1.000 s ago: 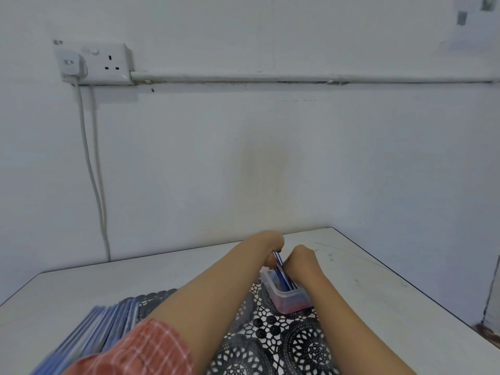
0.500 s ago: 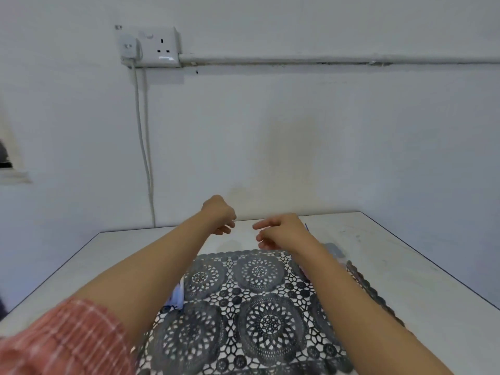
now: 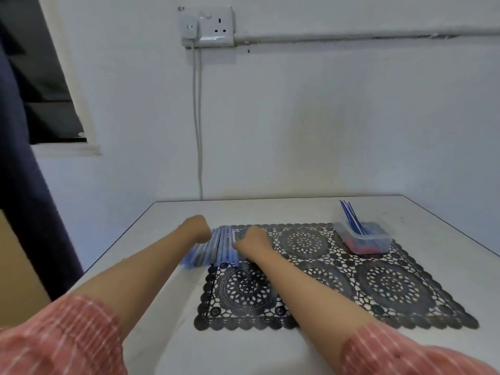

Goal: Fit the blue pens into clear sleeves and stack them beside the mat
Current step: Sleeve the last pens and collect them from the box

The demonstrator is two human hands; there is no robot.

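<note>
A flat pile of long pale-blue sleeves (image 3: 216, 249) lies at the far left edge of the black lace mat (image 3: 378, 288). My left hand (image 3: 198, 228) sits at the pile's far left side, its fingers hidden behind the knuckles. My right hand (image 3: 253, 240) is on the mat with its curled fingers on the pile's right edge. A clear plastic tub (image 3: 364, 238) stands on the mat's far right corner, and thin blue pens (image 3: 350, 216) stick up out of it. Whether the sleeves hold pens cannot be told.
The white table (image 3: 446, 266) ends at the wall ahead, with its left edge close to the pile. A wall socket (image 3: 213, 27) with a hanging cable is above. A dark curtain (image 3: 24, 185) and a window are on the left.
The view has swung left. Both hands left the tub, crossed the mat to the left and now rest at the sleeve pile.
</note>
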